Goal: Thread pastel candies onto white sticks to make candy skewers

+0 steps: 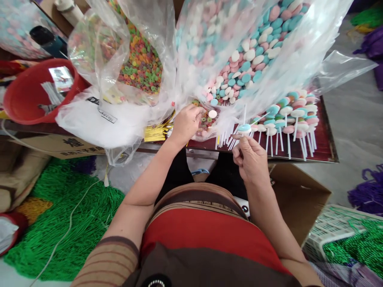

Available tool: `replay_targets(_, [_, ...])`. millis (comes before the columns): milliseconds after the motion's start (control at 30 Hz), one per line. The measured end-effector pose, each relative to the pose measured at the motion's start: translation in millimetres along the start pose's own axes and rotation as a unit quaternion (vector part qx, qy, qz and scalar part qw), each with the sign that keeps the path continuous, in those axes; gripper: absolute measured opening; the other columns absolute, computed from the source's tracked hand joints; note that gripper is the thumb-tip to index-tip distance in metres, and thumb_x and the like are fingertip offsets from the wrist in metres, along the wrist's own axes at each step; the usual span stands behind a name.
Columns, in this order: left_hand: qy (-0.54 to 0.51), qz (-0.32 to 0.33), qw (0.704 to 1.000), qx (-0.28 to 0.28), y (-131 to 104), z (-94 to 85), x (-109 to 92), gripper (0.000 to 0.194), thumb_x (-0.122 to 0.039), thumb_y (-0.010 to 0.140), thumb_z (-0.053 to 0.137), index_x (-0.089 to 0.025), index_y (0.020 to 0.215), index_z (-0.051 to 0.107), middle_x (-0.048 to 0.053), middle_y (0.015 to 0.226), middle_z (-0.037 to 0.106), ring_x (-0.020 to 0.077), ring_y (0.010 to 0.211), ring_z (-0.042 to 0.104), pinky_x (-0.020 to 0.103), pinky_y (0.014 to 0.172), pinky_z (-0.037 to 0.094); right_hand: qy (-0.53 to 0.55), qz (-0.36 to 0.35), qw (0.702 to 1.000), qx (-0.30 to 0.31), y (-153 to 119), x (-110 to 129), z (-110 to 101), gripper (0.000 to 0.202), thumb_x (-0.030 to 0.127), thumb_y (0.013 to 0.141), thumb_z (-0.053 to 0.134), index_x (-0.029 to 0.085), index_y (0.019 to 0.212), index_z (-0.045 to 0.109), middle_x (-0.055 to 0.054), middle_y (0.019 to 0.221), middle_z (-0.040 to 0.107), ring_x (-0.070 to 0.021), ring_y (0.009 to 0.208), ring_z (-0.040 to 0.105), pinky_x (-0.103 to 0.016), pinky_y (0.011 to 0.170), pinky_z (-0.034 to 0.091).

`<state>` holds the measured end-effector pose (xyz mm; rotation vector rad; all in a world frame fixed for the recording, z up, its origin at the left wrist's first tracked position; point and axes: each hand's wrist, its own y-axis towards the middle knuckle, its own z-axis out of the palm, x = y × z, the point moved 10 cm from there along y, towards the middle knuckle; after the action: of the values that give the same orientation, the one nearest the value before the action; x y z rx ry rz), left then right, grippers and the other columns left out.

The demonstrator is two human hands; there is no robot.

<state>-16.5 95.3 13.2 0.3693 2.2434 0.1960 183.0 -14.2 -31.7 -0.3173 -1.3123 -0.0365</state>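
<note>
My right hand [250,157], its fingers pinched, holds a stick upright with a blue and white candy [244,128] on it. My left hand [186,124] reaches to the small heap of ring candies [206,119] on clear plastic; its fingertips are together, and whatever may be between them is too small to tell. A white round candy [212,114] lies just right of those fingertips. White sticks [223,139] lie between the hands at the table edge. Right of my right hand, several rows of candy pieces on sticks [287,119] are stacked.
Behind the hands stand a big bag of pink, blue and white candies [245,67] and a bag of ring candies [140,63]. A red bowl [14,95] is at left, yellow ties [155,133] beside my left hand. A cardboard box [299,195] stands below right.
</note>
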Motion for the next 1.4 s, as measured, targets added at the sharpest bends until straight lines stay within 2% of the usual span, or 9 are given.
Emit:
replay_targets(133, [0.117, -0.007, 0.990, 0.079, 23.4, 30.5, 24.0, 0.021, -0.010, 0.081, 0.065, -0.020, 0.063, 0.070, 0.011, 0.084, 0.071, 0.0304, 0.096, 0.065, 0.046, 0.091, 0.046, 0.001, 0.004, 1.000, 0.008, -3.9, 1.4, 3.7, 0.042, 0.060, 0.082, 0.080, 0.020, 0.095, 0.075, 0.008, 0.053, 0.050, -0.0051, 0.042, 0.030, -0.022, 0.039, 0.019])
replay_targets(267, [0.116, 0.017, 0.989, 0.086, 26.9, 44.2, 21.4, 0.019, -0.011, 0.078, 0.067, -0.022, 0.063, 0.068, 0.009, 0.082, 0.069, 0.0307, 0.099, 0.062, 0.046, 0.091, 0.044, -0.005, 0.003, 1.000, -0.003, -5.0, 0.7, 0.1, 0.042, 0.060, 0.082, 0.080, 0.020, 0.094, 0.075, 0.007, 0.054, 0.050, -0.0054, 0.042, 0.030, -0.022, 0.040, 0.018])
replay_targets(433, [0.129, 0.010, 0.986, 0.104, 21.5, 35.6, 19.8, 0.015, -0.012, 0.081, 0.062, -0.021, 0.079, 0.074, 0.009, 0.098, 0.074, 0.0288, 0.100, 0.063, 0.043, 0.093, 0.045, -0.004, -0.002, 1.000, 0.007, -4.5, -2.1, -1.1, 0.042, 0.061, 0.084, 0.078, 0.021, 0.095, 0.075, 0.007, 0.055, 0.049, -0.0057, 0.043, 0.030, -0.022, 0.040, 0.018])
replay_targets(600, [0.040, -0.069, 0.994, 0.070, 22.4, 10.3, 38.5, 0.019, -0.015, 0.083, 0.061, -0.019, 0.095, 0.075, 0.004, 0.086, 0.076, 0.0217, 0.084, 0.065, 0.033, 0.083, 0.048, 0.003, 0.002, 1.000, 0.006, -5.3, -5.9, -0.5, 0.042, 0.060, 0.083, 0.079, 0.021, 0.095, 0.076, 0.007, 0.054, 0.050, -0.0056, 0.043, 0.030, -0.022, 0.040, 0.017])
replay_targets(900, [0.187, 0.022, 0.958, 0.215, 22.7, 44.8, 27.5, 0.016, -0.013, 0.075, 0.061, -0.020, 0.075, 0.076, 0.009, 0.077, 0.074, 0.0271, 0.085, 0.070, 0.039, 0.088, 0.049, 0.021, 0.011, 1.000, 0.009, -6.8, -8.9, 3.2, 0.041, 0.059, 0.081, 0.082, 0.020, 0.092, 0.077, 0.007, 0.053, 0.050, -0.0054, 0.043, 0.031, -0.021, 0.040, 0.017])
replay_targets(1100, [0.241, 0.063, 0.944, 0.218, 17.9, 44.3, 15.5, 0.011, -0.011, 0.072, 0.066, -0.019, 0.067, 0.072, 0.011, 0.081, 0.074, 0.0299, 0.092, 0.070, 0.043, 0.091, 0.048, 0.006, 0.003, 1.000, 0.007, -6.5, -10.2, -0.2, 0.041, 0.059, 0.084, 0.078, 0.021, 0.095, 0.076, 0.007, 0.054, 0.050, -0.0059, 0.044, 0.031, -0.022, 0.040, 0.018])
replay_targets(1200, [0.190, 0.043, 0.958, 0.211, 13.5, 34.6, 16.0, 0.014, -0.012, 0.079, 0.063, -0.017, 0.074, 0.074, 0.011, 0.091, 0.076, 0.0282, 0.099, 0.069, 0.042, 0.096, 0.048, 0.001, 0.011, 1.000, 0.016, -6.7, -12.1, 1.2, 0.039, 0.057, 0.085, 0.077, 0.020, 0.095, 0.075, 0.007, 0.054, 0.051, -0.0056, 0.043, 0.033, -0.021, 0.040, 0.020])
replay_targets(1300, [0.017, -0.055, 0.985, 0.162, 11.8, 18.0, 28.7, 0.012, -0.015, 0.085, 0.063, -0.015, 0.087, 0.075, 0.007, 0.093, 0.077, 0.0225, 0.096, 0.069, 0.036, 0.095, 0.050, -0.021, 0.036, 0.998, 0.041, -8.7, -16.0, 6.7, 0.037, 0.055, 0.086, 0.075, 0.020, 0.096, 0.075, 0.006, 0.054, 0.055, -0.0054, 0.041, 0.036, -0.021, 0.039, 0.020])
replay_targets(1400, [-0.249, -0.157, 0.952, 0.081, 6.4, 8.6, 42.6, 0.008, -0.022, 0.087, 0.069, -0.016, 0.092, 0.071, 0.004, 0.092, 0.077, 0.0163, 0.088, 0.069, 0.030, 0.087, 0.052, -0.065, 0.056, 0.993, 0.078, -12.6, -18.0, 16.5, 0.037, 0.054, 0.090, 0.069, 0.019, 0.100, 0.076, 0.006, 0.052, 0.057, -0.0063, 0.039, 0.038, -0.021, 0.039, 0.022])
